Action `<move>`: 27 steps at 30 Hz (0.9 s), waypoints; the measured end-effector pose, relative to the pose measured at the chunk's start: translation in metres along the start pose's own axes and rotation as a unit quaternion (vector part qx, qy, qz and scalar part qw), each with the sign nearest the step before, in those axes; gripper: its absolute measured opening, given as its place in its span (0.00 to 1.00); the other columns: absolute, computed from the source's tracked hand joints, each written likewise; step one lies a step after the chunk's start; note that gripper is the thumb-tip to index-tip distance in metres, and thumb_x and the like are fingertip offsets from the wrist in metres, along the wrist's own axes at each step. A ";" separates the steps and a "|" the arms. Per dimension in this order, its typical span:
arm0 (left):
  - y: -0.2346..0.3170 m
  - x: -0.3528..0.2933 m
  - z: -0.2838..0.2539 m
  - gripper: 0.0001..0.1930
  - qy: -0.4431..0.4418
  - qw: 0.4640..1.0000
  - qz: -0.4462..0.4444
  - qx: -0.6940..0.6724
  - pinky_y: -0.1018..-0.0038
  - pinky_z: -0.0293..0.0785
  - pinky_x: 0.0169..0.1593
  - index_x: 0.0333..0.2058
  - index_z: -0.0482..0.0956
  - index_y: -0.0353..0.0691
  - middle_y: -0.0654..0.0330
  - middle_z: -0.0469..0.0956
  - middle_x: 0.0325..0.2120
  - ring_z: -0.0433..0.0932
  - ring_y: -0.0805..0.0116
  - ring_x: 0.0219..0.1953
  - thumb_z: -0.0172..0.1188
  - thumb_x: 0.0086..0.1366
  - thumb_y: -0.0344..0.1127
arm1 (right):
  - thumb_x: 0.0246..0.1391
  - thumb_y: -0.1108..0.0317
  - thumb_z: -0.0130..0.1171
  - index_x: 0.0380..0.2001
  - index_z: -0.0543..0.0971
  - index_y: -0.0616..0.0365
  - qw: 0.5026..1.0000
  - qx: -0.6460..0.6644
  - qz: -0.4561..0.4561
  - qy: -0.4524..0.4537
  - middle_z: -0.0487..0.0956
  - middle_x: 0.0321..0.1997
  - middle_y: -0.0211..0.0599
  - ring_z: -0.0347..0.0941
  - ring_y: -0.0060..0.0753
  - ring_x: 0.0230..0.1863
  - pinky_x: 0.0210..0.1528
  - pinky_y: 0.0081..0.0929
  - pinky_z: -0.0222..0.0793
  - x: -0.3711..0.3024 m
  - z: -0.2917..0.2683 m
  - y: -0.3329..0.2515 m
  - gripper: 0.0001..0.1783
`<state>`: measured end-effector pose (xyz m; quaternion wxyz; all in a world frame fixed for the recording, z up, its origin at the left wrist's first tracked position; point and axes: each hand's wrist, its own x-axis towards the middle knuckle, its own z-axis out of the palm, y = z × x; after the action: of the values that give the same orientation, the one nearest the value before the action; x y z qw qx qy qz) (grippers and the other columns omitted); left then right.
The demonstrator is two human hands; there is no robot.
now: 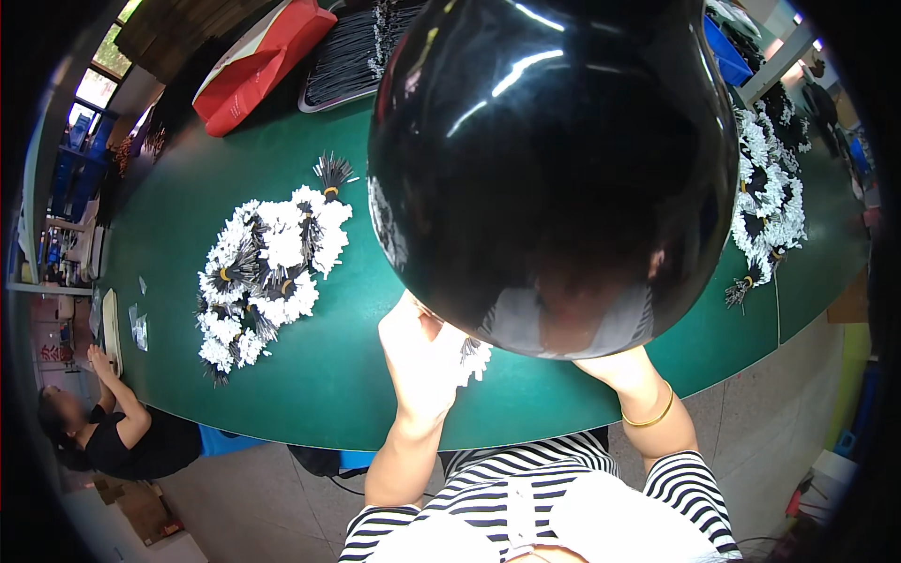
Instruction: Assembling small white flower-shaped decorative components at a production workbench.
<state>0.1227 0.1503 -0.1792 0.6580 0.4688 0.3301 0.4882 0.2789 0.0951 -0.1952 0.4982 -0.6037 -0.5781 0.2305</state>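
A large, glossy black dome-shaped thing (554, 188) fills the middle of the view and covers most of what lies between my hands. My left hand (422, 361) is at its lower left edge, over the green table, with the fingers curled and partly hidden. A bunch of short wires with white connector ends (474, 362) sticks out beside its palm, seemingly in its grip. Only the back and wrist of my right hand (619, 366), below a gold bangle, come out from under the dome; its fingers are hidden.
On the green table (150, 244) lie banded bundles of black wires with white ends (272, 272), and more bundles (770, 202) at the right. A tray of black wires (347, 61) and a red bag (253, 80) stand at the back. Another person (113, 422) sits at the far left.
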 end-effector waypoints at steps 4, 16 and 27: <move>-0.003 -0.001 -0.006 0.04 -0.014 0.999 0.032 0.022 0.83 0.65 0.32 0.30 0.70 0.30 0.63 0.72 0.23 0.68 0.80 0.25 0.49 0.53 0.21 | 0.38 0.77 0.52 0.16 0.70 0.65 0.999 -0.026 0.001 -0.032 0.69 0.14 0.43 0.64 0.40 0.15 0.20 0.29 0.62 -0.001 0.004 -0.003 0.03; -0.014 -0.010 -0.025 0.09 -0.039 0.999 0.001 0.004 0.80 0.66 0.37 0.34 0.68 0.29 0.59 0.70 0.29 0.69 0.76 0.31 0.48 0.51 0.22 | 0.36 0.76 0.53 0.14 0.69 0.65 0.987 -0.154 -0.033 -0.033 0.69 0.14 0.45 0.66 0.46 0.16 0.20 0.33 0.63 0.002 0.005 -0.012 0.05; -0.034 -0.009 -0.039 0.30 -0.148 0.980 0.042 -0.129 0.72 0.69 0.45 0.48 0.58 0.29 0.50 0.68 0.41 0.71 0.64 0.42 0.62 0.48 0.33 | 0.32 0.78 0.52 0.09 0.64 0.63 0.995 -0.081 -0.035 -0.036 0.63 0.09 0.42 0.58 0.42 0.11 0.16 0.31 0.56 -0.001 0.005 -0.004 0.08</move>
<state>0.0966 0.1508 -0.2243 0.7338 0.4603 0.1430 0.4787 0.2723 0.0955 -0.1942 0.4344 -0.6125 -0.6334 0.1871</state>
